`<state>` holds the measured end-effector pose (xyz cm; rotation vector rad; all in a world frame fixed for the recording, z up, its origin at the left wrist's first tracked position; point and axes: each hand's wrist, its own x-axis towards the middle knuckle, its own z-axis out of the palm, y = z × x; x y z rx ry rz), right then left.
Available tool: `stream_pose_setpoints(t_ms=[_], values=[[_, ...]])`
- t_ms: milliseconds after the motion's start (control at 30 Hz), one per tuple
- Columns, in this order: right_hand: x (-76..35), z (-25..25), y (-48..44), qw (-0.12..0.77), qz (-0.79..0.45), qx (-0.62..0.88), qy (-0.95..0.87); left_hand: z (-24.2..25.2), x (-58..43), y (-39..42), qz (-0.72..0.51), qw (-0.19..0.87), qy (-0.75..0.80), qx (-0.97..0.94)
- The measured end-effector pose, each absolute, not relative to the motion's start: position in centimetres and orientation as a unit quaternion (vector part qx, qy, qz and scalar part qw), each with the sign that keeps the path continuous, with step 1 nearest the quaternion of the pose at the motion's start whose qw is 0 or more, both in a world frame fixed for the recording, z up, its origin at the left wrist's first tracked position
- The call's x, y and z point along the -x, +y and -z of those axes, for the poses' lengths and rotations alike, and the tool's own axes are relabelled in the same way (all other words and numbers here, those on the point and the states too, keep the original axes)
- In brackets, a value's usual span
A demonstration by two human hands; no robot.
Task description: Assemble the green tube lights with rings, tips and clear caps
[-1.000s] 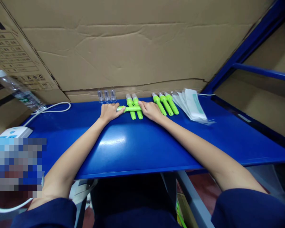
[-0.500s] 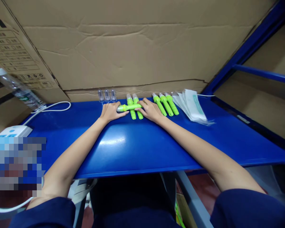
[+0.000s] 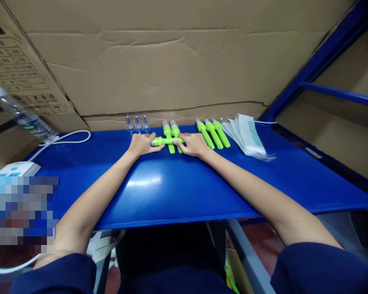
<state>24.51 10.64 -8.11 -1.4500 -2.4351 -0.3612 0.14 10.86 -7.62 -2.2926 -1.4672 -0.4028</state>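
Observation:
A bright green plastic stick with a clear cap (image 3: 167, 141) lies level between my two hands. My left hand (image 3: 140, 144) is closed on its clear-capped left end. At the other end, the thumb and fingers of my right hand (image 3: 194, 144) are wrapped round the green handle. Behind and partly under this stick lie two similar sticks, a left one (image 3: 167, 131) and a right one (image 3: 175, 130), with their clear tips pointing away. Three clear plastic caps (image 3: 137, 122) stand in a row just beyond my left hand.
Three more green sticks (image 3: 213, 134) lie side by side right of my right hand. Beside them are white packets in clear plastic (image 3: 250, 136). A water bottle (image 3: 24, 116), a white cable (image 3: 76, 141) and a power strip (image 3: 27, 167) are at left. Cardboard (image 3: 159, 73) backs the blue table (image 3: 178, 196).
My right hand has shifted slightly down and closed further round the stick's handle end. The held stick has dropped a little at its right end and now lies more level.

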Motion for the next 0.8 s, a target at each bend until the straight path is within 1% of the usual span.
stream_pose_setpoints(t_ms=[167,367,533,800], values=[[-24.0,7.4,10.1,0.125,0.111,0.519,-0.838,7.5,-0.1,10.8,0.119,0.19,-0.529,0.818],[-23.7,6.7,9.8,0.085,0.084,0.547,-0.828,7.4,-0.3,10.7,0.089,0.182,-0.533,0.821],[-23.8,6.6,10.0,0.074,0.066,0.553,-0.827,7.5,-0.6,10.8,0.079,0.177,-0.532,0.824],[-23.4,6.5,9.6,0.073,0.062,0.555,-0.826,7.3,-0.2,10.7,0.104,0.185,-0.542,0.813]])
